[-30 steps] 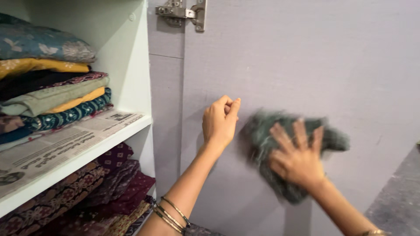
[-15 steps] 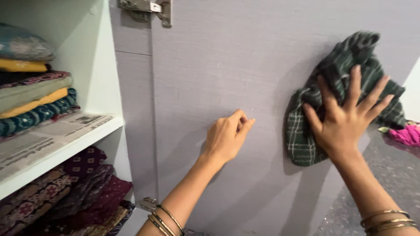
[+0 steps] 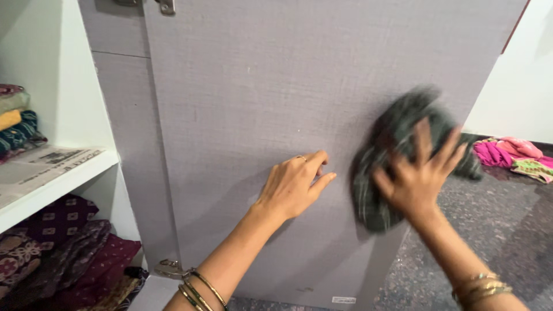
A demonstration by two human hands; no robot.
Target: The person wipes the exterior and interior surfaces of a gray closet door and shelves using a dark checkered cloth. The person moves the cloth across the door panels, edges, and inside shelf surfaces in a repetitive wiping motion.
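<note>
Grey, textured panelling fills the view: an open wardrobe door (image 3: 276, 115) stands swung out beside white shelves (image 3: 63, 178). Against its face a person's right hand (image 3: 417, 175), fingers spread wide, presses a dark green checked cloth (image 3: 380, 173) flat to the panel; hand and cloth are blurred. Just beside it, the left hand (image 3: 296, 184) rests on the door with fingers loosely curled, holding nothing, a ring on one finger and bangles (image 3: 199, 288) at the wrist. Folded fabrics (image 3: 17, 118) sit stacked on the upper shelf above a sheet of newspaper (image 3: 40, 167) lining it, with maroon patterned cloths (image 3: 63, 247) piled below. Pink and green garments (image 3: 515, 155) lie on the dark speckled floor (image 3: 495, 230) at right.
</note>
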